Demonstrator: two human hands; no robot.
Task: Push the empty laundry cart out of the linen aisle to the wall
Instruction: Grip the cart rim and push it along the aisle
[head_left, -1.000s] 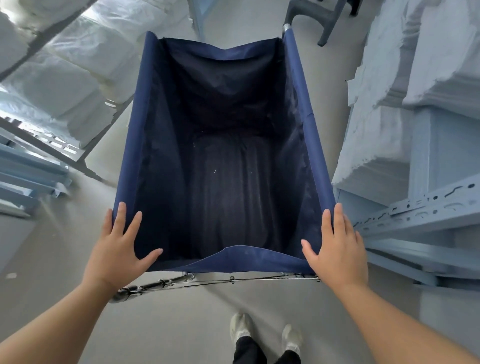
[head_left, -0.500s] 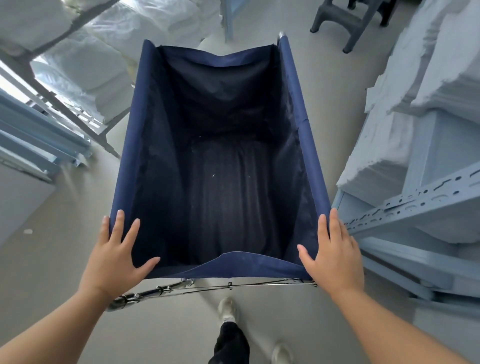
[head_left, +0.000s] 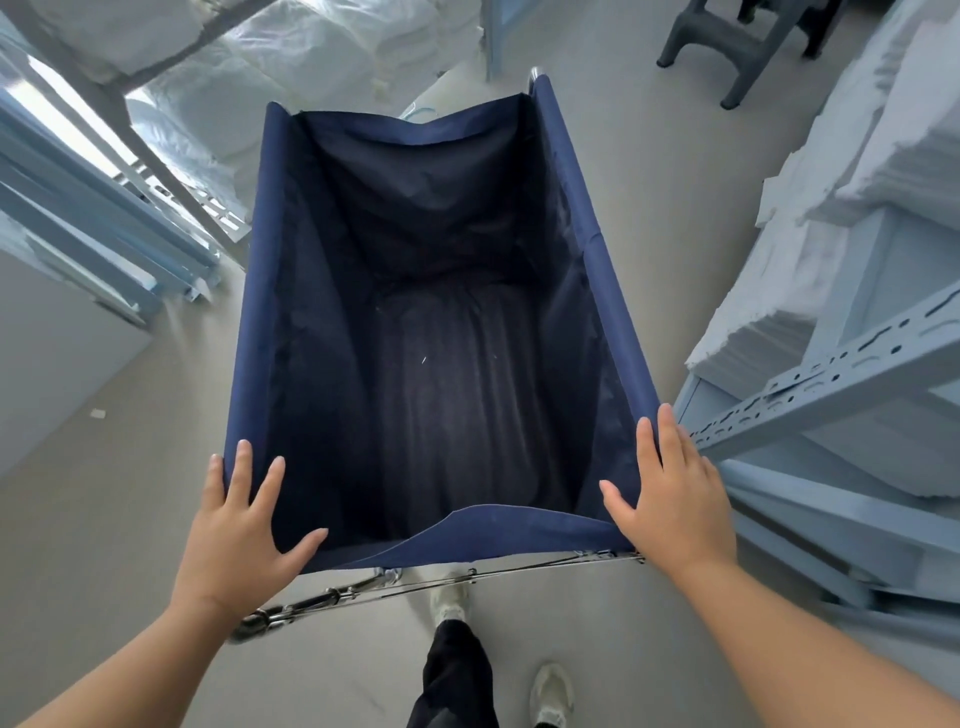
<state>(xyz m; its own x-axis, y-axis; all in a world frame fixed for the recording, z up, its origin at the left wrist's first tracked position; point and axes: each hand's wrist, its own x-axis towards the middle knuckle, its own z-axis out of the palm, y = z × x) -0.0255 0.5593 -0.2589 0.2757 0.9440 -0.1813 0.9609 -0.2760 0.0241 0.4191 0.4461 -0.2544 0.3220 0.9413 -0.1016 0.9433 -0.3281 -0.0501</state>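
Both hands lie flat on the near corners of the cart, the left hand with fingers spread over the left rim and thumb hooked along the near hem, the right hand with fingers together along the right rim and thumb splayed inward. Neither hand grips; each presses palm-down on navy fabric.

From where the person stands, the cart stretches straight ahead of the hands, its long axis running away between them toward the far end of the aisle, tipped slightly to the right. Its deep bag is empty. Both hands sit about level, so a push would drive it lengthwise.

White linen is stacked on racks to the left, and more linen is piled on the blue shelving just beside the right rim. That right side looks the tighter clearance. A grey stool stands on the floor beyond the far right corner, apart from the cart.

Wheels are hidden under the bag; only a chrome frame bar shows below the near hem. No destination wall can be made out with certainty.
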